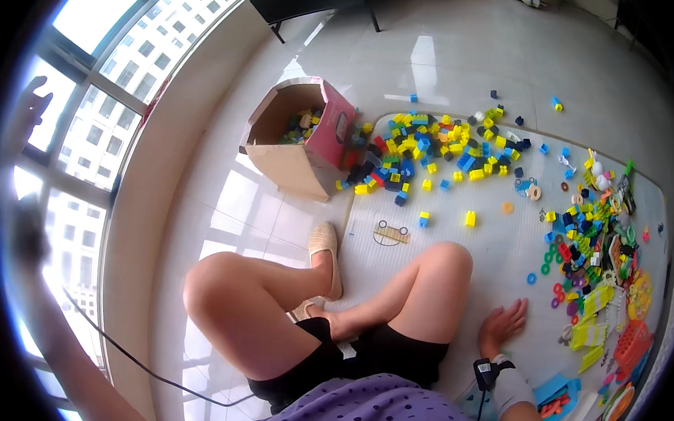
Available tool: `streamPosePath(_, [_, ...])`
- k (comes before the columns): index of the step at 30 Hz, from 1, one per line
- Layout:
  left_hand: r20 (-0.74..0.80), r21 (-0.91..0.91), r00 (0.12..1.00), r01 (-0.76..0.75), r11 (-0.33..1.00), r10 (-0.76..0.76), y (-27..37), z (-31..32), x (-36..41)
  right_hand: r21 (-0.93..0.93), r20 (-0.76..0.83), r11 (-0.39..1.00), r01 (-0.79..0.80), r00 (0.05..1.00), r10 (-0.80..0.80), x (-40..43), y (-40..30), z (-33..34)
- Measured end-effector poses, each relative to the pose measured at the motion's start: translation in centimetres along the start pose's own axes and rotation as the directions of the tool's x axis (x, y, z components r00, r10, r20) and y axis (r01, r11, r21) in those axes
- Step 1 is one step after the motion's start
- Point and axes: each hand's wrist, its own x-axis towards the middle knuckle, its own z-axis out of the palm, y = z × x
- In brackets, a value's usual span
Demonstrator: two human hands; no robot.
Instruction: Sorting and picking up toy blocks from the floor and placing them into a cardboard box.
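Note:
My left hand (30, 109) is raised at the far left, in front of the window, blurred, with its fingers apart and nothing seen in it. Palm down on the pale play mat (425, 265), my right hand (503, 326) rests beside my knee, its fingers slightly spread. A large heap of toy building bricks (424, 144) in yellow, blue and black spreads over the mat's far side. Beyond my right hand lies a mixed pile of bricks, coloured rings and plastic toys (589, 244). A yellow brick (470, 218) lies singly between the heaps.
An open pink cardboard box (329, 131) with bricks inside stands on the tiled floor by the mat's corner. A blue container (557, 392) holds red pieces at the lower right. A red plastic basket (633, 346) sits at the right edge. A black cable (155, 366) hangs at the left.

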Motion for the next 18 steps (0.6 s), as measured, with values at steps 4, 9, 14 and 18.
streamPosePath(4, [-0.026, -0.141, 0.991, -0.135, 0.981, 0.133, -2.4, 5.6, -5.6, 0.032, 0.021, 0.999, -0.015, 1.000, 0.014, -0.2, -1.3, 0.4])
streamPosePath(9, [0.432, -0.406, 0.845, -0.131, 0.905, 0.316, 24.1, 20.1, -9.6, 0.013, -0.066, 0.999, 0.051, 0.997, -0.050, -0.3, 0.0, 1.0])
streamPosePath(14, [0.283, -0.551, 0.693, -0.448, 0.704, 0.663, 39.1, 28.1, -7.5, 0.048, -0.029, 0.998, 0.050, 0.998, -0.049, -0.3, 0.8, 2.1])
streamPosePath(18, [0.334, -0.459, 0.638, -0.533, 0.711, 0.694, 47.8, 31.1, -4.2, 0.005, -0.063, 0.998, 0.068, 0.996, -0.067, -0.4, 0.4, 1.6])
